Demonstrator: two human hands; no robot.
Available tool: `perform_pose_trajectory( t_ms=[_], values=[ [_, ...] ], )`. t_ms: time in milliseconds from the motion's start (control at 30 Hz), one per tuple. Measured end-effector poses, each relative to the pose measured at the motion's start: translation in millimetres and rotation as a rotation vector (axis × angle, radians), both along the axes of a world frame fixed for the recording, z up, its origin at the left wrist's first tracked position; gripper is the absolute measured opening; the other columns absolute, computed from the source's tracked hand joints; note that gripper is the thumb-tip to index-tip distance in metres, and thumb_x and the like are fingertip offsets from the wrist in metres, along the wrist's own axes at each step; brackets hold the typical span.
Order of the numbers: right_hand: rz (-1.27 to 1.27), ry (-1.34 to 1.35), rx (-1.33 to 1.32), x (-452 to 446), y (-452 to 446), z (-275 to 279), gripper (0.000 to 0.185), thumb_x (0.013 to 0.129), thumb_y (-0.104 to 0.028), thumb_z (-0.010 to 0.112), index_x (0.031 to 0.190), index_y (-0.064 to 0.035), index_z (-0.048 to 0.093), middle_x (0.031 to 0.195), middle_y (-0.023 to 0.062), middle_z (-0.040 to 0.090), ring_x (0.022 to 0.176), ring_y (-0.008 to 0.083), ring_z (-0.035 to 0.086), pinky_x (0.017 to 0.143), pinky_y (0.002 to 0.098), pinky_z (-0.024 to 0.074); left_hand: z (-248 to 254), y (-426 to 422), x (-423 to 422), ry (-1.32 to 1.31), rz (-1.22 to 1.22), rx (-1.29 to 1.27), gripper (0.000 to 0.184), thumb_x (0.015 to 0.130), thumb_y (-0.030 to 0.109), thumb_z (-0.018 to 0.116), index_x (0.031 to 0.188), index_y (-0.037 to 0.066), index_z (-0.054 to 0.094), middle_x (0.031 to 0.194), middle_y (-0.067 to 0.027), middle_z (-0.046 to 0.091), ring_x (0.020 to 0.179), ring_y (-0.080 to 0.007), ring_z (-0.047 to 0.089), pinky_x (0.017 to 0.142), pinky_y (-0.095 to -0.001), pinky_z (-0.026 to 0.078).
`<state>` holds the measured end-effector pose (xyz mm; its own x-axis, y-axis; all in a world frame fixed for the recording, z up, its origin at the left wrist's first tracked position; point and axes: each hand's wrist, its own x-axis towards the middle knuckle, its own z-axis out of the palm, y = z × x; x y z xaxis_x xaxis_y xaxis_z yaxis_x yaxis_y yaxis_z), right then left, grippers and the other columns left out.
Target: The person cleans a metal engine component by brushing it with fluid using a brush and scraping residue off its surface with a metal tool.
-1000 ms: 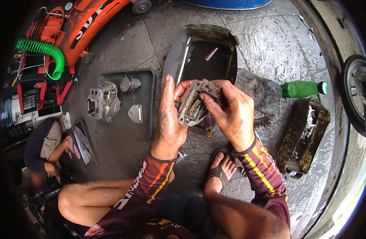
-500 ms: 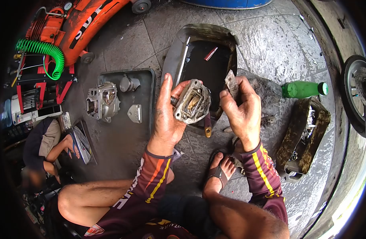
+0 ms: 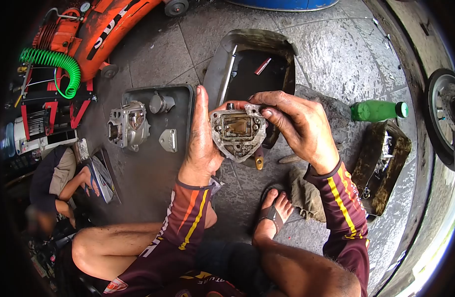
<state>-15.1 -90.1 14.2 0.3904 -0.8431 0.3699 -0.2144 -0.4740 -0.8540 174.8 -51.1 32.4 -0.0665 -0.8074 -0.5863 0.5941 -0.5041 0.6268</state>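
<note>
My left hand (image 3: pixel 200 146) is closed around a motorcycle engine cylinder head (image 3: pixel 237 131), its open side turned up toward me; some fingers are hidden beneath it. The rim looks grey and dirty, and the inner cavity is brownish. My right hand (image 3: pixel 301 128) pinches a small flat grey piece (image 3: pixel 254 110) with a dull surface at the head's upper right corner. Thumb and forefinger hold it, and it appears to touch the rim. Whether it is a scraper blade or a scrap of material I cannot tell.
Left, a black tray (image 3: pixel 189 106) bears an engine casing (image 3: pixel 127 126), a piston (image 3: pixel 161 103) and a metal bracket (image 3: pixel 168 140). A grimy basin (image 3: pixel 216 64) lies ahead. A green bottle (image 3: pixel 376 111), parts container (image 3: pixel 353 190) and rag (image 3: pixel 306 195) are right. Another person's leg (image 3: pixel 71 184) shows left.
My right hand has brought the flat grey piece left and down onto the cylinder head's corner. My left hand has turned the head so its open side faces me more squarely.
</note>
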Motion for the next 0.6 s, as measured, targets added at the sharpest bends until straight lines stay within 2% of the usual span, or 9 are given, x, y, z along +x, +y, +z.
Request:
perform_pose_trajectory(
  t_ms=[67,133,167,267,400,600],
  values=[
    [-0.020,0.013,0.018,-1.4,0.7,0.5,0.021,0.093,-0.017,0.063,0.112,-0.0114,0.070,0.094,0.0100,0.072,0.081,0.0318,0.070,0.069,0.0373,0.0555,2.8,0.4,-0.6,-0.019,0.023,-0.021,0.076,0.097,0.070,0.034,0.103,0.001,0.065,0.095,-0.0095,0.070,0.082,-0.0158,0.070,0.072,-0.0294,0.060],
    [-0.065,0.030,0.039,-2.4,0.8,-2.0,0.022,0.092,-0.016,0.063,0.112,-0.0120,0.071,0.092,0.0091,0.071,0.080,0.0304,0.070,0.068,0.0370,0.0552,4.7,2.6,1.0,-0.216,-0.101,-0.060,0.066,0.101,0.063,0.037,0.105,0.002,0.065,0.096,-0.0086,0.069,0.081,-0.0145,0.070,0.075,-0.0281,0.060],
    [-0.045,0.056,0.031,-3.1,1.5,-0.6,0.023,0.091,-0.015,0.064,0.112,-0.0122,0.072,0.090,0.0091,0.071,0.078,0.0293,0.070,0.067,0.0365,0.0548,8.0,3.0,-1.6,-0.280,-0.079,-0.054,0.056,0.103,0.054,0.041,0.103,0.004,0.065,0.093,-0.0082,0.069,0.080,-0.0135,0.069,0.072,-0.0272,0.059],
    [-0.029,0.043,0.044,-2.0,5.0,-0.1,0.023,0.090,-0.013,0.065,0.112,-0.0120,0.072,0.089,0.0090,0.071,0.076,0.0284,0.069,0.065,0.0362,0.0543,16.9,1.7,-5.5,-0.399,-0.059,-0.022,0.053,0.103,0.052,0.043,0.100,0.004,0.066,0.090,-0.0081,0.069,0.078,-0.0130,0.069,0.070,-0.0264,0.058],
    [-0.032,0.010,0.037,-3.3,6.8,4.9,0.025,0.090,-0.013,0.065,0.114,-0.0141,0.072,0.088,0.0079,0.070,0.074,0.0280,0.068,0.063,0.0358,0.0537,17.2,0.8,-0.9,-0.401,-0.066,-0.010,0.051,0.103,0.049,0.045,0.095,0.004,0.066,0.086,-0.0075,0.069,0.075,-0.0127,0.068,0.070,-0.0254,0.057],
    [-0.008,0.148,0.038,-3.2,13.3,4.7,0.028,0.088,-0.017,0.067,0.116,-0.0189,0.071,0.076,0.0049,0.062,0.065,0.0274,0.064,0.056,0.0376,0.0507,14.6,2.6,-1.4,-0.474,-0.060,-0.024,0.050,0.103,0.050,0.045,0.096,0.004,0.064,0.087,-0.0065,0.065,0.075,-0.0118,0.064,0.068,-0.0254,0.055]
  ],
)
